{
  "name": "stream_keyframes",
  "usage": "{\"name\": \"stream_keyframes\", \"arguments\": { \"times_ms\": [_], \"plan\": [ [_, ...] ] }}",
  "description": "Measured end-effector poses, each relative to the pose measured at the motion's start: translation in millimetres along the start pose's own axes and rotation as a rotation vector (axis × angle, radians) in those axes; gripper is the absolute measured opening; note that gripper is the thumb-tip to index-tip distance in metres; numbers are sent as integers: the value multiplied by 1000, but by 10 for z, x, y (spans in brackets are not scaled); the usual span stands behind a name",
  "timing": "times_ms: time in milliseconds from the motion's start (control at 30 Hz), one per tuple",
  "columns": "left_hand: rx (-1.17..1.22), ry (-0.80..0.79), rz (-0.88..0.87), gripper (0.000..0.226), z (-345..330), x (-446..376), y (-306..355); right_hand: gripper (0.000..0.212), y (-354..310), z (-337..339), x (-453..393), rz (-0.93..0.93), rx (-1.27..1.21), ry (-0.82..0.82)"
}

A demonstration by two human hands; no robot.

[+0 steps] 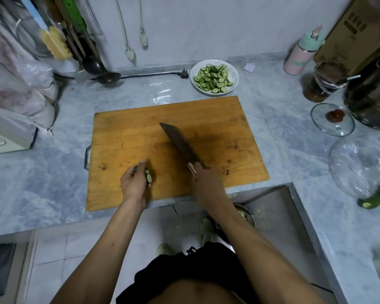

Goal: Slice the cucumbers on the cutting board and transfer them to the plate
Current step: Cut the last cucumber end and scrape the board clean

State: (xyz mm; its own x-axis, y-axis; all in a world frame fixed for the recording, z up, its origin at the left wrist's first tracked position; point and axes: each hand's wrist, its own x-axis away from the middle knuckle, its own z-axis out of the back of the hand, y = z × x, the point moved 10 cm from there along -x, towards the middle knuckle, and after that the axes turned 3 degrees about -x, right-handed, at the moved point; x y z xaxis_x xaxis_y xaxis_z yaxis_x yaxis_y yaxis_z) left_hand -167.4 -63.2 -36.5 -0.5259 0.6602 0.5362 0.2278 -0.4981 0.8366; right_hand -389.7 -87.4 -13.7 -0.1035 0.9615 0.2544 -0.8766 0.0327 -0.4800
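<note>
While the left hand (133, 183) curls around a small stack of cucumber slices (148, 177) at the cutting board (127, 132) near edge, the right hand (203, 178) grips the cleaver (180, 144). Likely mid-transfer: next, carry them to the already heaped plate (234, 81) beyond the board.

You're in a home kitchen, pretty clearly; marble counter (53, 154) with a steel sink (279, 207) set in, ladle (105, 73) by the wall, wooden board (140, 137), glass lid (332, 119), jar (323, 84).
</note>
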Motion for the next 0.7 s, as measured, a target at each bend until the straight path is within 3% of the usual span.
{"name": "stream_keyframes", "arguments": {
  "times_ms": [167,367,534,701],
  "plan": [
    [12,29,-35,19,35,-82,76,17,211,438,-86,4,-539,141],
    [-29,115,-72,16,173,-309,97,26,997,490,-301,-244,-1138,61],
    [-192,189,-193,17,102,-555,218,37,1213,199,-358,-384,-1123,-72],
    [-398,194,-339,19,-147,-772,355,36,1141,238,-581,-277,-910,-143]
  ]
}}
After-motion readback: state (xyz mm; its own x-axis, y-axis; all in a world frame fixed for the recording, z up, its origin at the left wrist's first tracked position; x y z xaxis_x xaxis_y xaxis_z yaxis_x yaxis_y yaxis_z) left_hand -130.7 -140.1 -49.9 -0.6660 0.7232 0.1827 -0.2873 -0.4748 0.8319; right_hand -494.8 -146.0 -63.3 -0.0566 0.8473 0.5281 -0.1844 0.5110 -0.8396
